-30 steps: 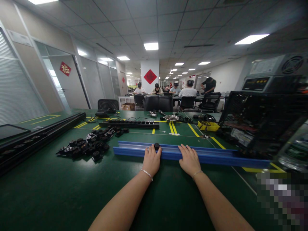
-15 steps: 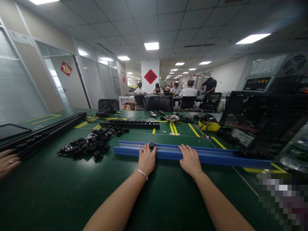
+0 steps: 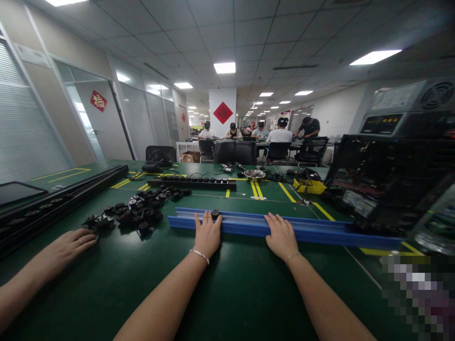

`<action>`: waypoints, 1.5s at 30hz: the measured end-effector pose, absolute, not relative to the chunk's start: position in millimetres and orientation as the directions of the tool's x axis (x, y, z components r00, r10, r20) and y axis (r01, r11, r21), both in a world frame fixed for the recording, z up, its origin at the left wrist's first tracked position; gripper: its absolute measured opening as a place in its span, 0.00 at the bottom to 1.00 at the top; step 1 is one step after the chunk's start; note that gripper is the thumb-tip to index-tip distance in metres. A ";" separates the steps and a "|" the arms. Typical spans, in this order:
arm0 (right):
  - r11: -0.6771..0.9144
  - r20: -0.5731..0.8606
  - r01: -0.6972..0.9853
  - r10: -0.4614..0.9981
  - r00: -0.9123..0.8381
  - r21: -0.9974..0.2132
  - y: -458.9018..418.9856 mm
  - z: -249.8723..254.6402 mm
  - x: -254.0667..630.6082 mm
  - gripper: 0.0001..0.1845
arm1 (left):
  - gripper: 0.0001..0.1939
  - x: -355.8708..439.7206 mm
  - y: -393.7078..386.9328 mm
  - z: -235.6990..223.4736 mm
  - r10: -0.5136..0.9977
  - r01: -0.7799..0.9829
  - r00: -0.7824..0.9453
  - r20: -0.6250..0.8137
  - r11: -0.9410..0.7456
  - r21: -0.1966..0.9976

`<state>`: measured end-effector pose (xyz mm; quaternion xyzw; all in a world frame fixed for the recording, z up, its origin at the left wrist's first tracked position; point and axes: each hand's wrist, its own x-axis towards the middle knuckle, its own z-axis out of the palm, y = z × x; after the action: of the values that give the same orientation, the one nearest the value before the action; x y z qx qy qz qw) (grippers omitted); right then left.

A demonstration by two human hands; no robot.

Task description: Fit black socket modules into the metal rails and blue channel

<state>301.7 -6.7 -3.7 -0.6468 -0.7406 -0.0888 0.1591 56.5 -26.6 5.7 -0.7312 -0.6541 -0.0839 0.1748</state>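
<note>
A long blue channel-shaped rail (image 3: 245,227) lies across the green table in front of me. My left hand (image 3: 207,233) is over its left part, with a small black block (image 3: 215,214) between thumb and index finger, inside the channel. Those fingertips partly hide the block. Farther right, my right hand (image 3: 281,235) grips the rail, fingers over its near wall. To the left of the rail spreads a pile of small black parts (image 3: 140,213). Another person's hand (image 3: 69,246) reaches in from the left and touches or nearly touches the pile's near left edge.
Long black rails (image 3: 71,201) run along the left side. Behind the blue rail lies a shorter black rail (image 3: 192,184) holding a row of round parts. A metal bowl (image 3: 254,174), a yellow tray (image 3: 309,186) and dark computer equipment (image 3: 387,184) stand farther back and right.
My left hand has slid left along the blue rail, the black block moving with it. My right hand stays put. Another person's hand has come in from the left to the pile.
</note>
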 end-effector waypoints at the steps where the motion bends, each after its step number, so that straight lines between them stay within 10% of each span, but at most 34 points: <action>1: 0.147 0.349 0.986 0.931 -0.112 -0.075 -6.8 -3.4 301.6 0.33 | 0.30 54.4 -26.9 6.0 0.927 0.987 0.125 0.353 -0.079 -0.142; 45: 0.137 0.310 0.987 0.945 -0.106 -0.079 -8.5 1.7 301.1 0.33 | 0.26 -9.0 -28.8 6.8 0.913 0.988 -0.063 0.404 0.114 -0.102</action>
<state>301.1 -8.5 1.7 -0.6528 -0.7400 -0.0737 0.1444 -9.0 -28.8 6.8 -0.6580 -0.7222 -0.1008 0.1879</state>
